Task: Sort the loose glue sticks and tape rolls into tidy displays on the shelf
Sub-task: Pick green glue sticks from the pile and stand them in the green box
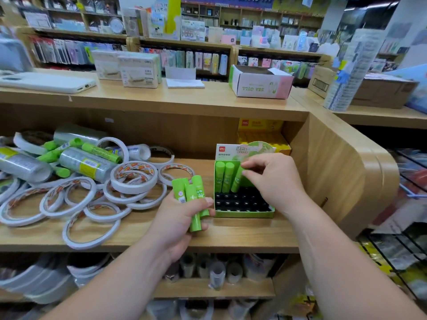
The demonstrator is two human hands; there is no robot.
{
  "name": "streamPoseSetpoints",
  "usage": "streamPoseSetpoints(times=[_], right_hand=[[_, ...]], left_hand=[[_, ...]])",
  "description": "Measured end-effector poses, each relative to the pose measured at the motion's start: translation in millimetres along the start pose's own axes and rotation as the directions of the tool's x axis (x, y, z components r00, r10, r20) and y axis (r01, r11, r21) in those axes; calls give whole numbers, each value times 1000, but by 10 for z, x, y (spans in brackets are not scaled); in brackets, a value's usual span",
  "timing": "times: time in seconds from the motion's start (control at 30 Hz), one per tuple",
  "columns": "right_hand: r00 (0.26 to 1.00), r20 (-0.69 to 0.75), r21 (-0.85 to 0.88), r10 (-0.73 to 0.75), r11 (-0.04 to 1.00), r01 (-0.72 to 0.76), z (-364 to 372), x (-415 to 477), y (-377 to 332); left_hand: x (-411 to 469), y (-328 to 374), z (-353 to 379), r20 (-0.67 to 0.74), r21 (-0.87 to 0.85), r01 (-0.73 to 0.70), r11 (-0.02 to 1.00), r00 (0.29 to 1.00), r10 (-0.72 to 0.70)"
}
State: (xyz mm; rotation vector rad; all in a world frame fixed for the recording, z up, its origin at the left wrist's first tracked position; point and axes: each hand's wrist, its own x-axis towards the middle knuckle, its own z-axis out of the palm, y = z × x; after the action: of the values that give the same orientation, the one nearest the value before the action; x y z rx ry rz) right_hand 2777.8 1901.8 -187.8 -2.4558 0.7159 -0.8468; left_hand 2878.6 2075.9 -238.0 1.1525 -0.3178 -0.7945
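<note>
— Hands? Doing what?
— Left hand (182,218): fingers and thumb curled tight round a bunch of glue sticks (191,195). Right hand (272,181): thumb and fingertips pinching the top of one glue stick (236,183).
— Pointing which way, the pinched one?
— Long way up and down, but leaning, with the top tipped right into the pinch. Bottom end down in the back row of the green box (245,214).
— Anything next to that pinch?
— Two more green sticks (219,174) just left of it, side by side. Standing straight, tops up. Rows of black holes (240,200) below the pinch, nearer the body.
— And the bunch in the left hand?
— Green too. Long way mostly up and down, tops poking out above the fingers and tipped a bit left, with one lower and sticking out under the thumb. Held just left of the box, in front of the wooden shelf (231,236). Touching the shelf or not? Cannot tell.
— Further left of that grip?
— Big messy heap of white tape rolls (134,188), lying flat and piled up. More loose glue sticks (101,153) at the back of the heap, lying on their sides, pointing all ways, mixed with shiny packs of clear tape (85,162).
</note>
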Motion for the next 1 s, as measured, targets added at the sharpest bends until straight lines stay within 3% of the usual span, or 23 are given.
streamPoseSetpoints(times=[0.37,0.73,0.87,0.93,1.0], right_hand=[[988,-41,-38,-152,988,151,148,22,50],[981,-97,-79,-167,984,160,260,-160,36],[964,-228,97,-137,982,163,285,-417,-90],[994,-101,327,-45,942,76,337,-562,-169],[994,90,576,70,811,-109,366,-645,-264]], left_hand=[[14,-6,-13,19,-18,14,1000,1000,-14],[29,46,-46,29,-94,114,989,993,-111],[16,73,-68,60,-115,118,986,992,-111],[-13,76,-56,120,-53,91,994,989,-84],[-49,62,-33,183,33,40,999,982,-45]])
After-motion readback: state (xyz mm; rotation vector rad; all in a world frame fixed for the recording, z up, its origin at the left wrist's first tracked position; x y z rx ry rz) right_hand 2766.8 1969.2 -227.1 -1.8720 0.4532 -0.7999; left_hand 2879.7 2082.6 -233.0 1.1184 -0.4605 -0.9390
